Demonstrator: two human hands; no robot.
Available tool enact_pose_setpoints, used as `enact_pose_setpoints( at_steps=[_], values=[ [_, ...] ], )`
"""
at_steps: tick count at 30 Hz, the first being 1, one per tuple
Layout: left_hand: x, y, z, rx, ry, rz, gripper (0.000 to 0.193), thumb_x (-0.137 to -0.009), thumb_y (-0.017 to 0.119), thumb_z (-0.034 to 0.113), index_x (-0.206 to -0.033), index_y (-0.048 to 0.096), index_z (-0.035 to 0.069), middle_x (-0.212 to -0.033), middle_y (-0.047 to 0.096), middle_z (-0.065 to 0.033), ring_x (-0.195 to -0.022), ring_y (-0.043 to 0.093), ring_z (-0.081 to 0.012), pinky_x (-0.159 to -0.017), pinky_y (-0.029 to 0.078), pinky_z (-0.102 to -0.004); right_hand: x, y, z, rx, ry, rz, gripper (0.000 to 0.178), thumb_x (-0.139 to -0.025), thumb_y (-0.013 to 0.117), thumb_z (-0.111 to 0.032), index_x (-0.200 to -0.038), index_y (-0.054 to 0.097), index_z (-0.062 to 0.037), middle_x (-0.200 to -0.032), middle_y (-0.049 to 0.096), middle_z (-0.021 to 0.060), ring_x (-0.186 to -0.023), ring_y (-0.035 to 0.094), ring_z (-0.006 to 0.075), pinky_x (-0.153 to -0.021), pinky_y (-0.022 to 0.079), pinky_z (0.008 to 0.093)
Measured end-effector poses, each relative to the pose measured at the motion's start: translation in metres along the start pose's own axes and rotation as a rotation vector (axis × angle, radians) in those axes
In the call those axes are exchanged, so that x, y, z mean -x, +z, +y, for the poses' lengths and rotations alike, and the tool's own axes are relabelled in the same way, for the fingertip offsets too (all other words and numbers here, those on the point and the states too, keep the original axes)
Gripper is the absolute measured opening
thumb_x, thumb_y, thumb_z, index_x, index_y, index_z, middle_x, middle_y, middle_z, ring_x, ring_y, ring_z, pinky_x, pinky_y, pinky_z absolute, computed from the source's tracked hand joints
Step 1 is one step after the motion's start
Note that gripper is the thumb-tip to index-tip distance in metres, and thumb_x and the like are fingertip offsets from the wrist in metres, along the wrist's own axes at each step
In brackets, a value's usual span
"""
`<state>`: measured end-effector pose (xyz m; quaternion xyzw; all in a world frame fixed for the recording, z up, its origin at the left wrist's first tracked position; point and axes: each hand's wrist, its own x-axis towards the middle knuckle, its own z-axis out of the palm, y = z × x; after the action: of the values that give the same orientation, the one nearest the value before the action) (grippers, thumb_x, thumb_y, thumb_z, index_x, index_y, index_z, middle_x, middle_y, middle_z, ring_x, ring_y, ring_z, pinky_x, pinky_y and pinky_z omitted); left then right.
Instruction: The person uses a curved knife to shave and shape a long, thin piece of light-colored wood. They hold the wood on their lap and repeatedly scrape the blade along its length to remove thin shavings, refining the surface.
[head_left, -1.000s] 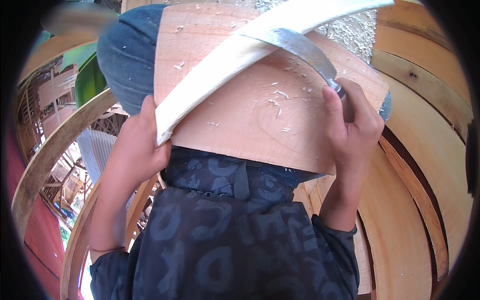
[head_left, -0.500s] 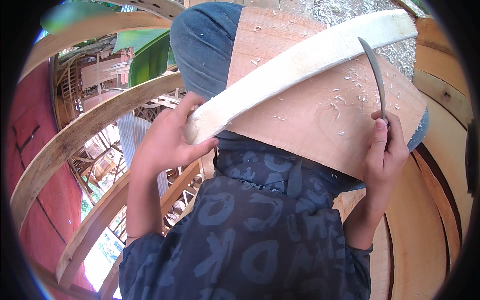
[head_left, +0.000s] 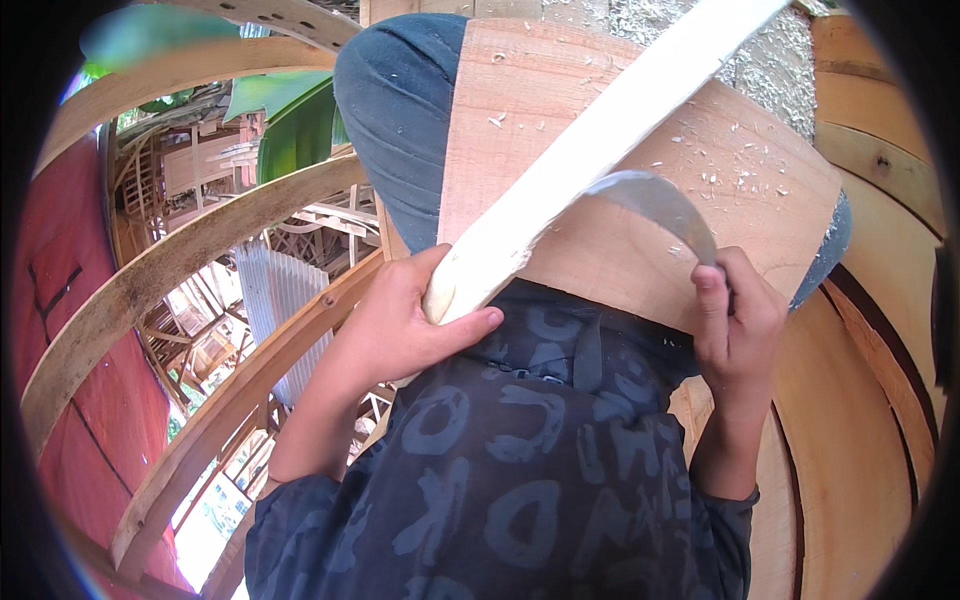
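A long, pale piece of peeled wood slants up and to the right across my lap. Around its lower end my left hand is closed, thumb along the near side. My right hand grips a sickle-like curved knife; its handle is mostly hidden in the fingers. The blade arcs to the left, its tip beside the wood's lower edge; whether it touches I cannot tell. Beneath both lies a flat reddish-brown board across my legs, with shavings scattered on it.
More shavings are heaped beyond the board. Curved wooden ribs rise at the left, with a red panel outside them. Curved planks line the right side. A green leaf hangs at the upper left.
The wood has tilted more steeply, and its lower end has shifted right and nearer with my left hand. My right hand has moved left, swinging the blade from upright to leftward beside the wood.
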<state>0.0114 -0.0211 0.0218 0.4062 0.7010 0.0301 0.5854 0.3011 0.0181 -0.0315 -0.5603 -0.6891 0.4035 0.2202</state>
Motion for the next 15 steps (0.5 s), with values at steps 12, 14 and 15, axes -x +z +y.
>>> enact_pose_setpoints(
  at_steps=[12, 14, 15],
  values=[
    [-0.008, 0.038, 0.004, 0.141, 0.158, -0.033, 0.056, -0.082, 0.076, 0.031, -0.120, 0.058, -0.007, -0.094, 0.071, -0.0194, -0.088, 0.069, -0.0218, -0.079, 0.052, -0.0333, -0.008, 0.003, -0.004, 0.431, -0.232, -0.096, 0.036, -0.088, 0.069, -0.036, -0.075, 0.051, -0.0084, -0.061, 0.051, 0.0079, -0.051, 0.056, 0.0273, -0.046, 0.041, 0.0383],
    [-0.007, 0.035, 0.006, 0.068, 0.158, -0.025, 0.057, -0.083, 0.076, 0.032, -0.119, 0.057, -0.007, -0.094, 0.071, -0.0216, -0.088, 0.071, -0.0260, -0.079, 0.052, -0.0346, -0.011, -0.001, -0.004, 0.487, -0.252, -0.097, 0.037, -0.088, 0.069, -0.038, -0.074, 0.051, -0.0089, -0.061, 0.051, 0.0075, -0.051, 0.056, 0.0267, -0.046, 0.041, 0.0381],
    [-0.007, 0.035, 0.006, 0.068, 0.169, -0.020, 0.057, -0.083, 0.076, 0.032, -0.118, 0.057, -0.008, -0.094, 0.070, -0.0226, -0.088, 0.071, -0.0285, -0.079, 0.053, -0.0354, -0.011, -0.002, -0.004, 0.502, -0.251, -0.096, 0.037, -0.088, 0.068, -0.039, -0.074, 0.051, -0.0090, -0.061, 0.051, 0.0075, -0.052, 0.055, 0.0266, -0.046, 0.041, 0.0382]
  ],
)
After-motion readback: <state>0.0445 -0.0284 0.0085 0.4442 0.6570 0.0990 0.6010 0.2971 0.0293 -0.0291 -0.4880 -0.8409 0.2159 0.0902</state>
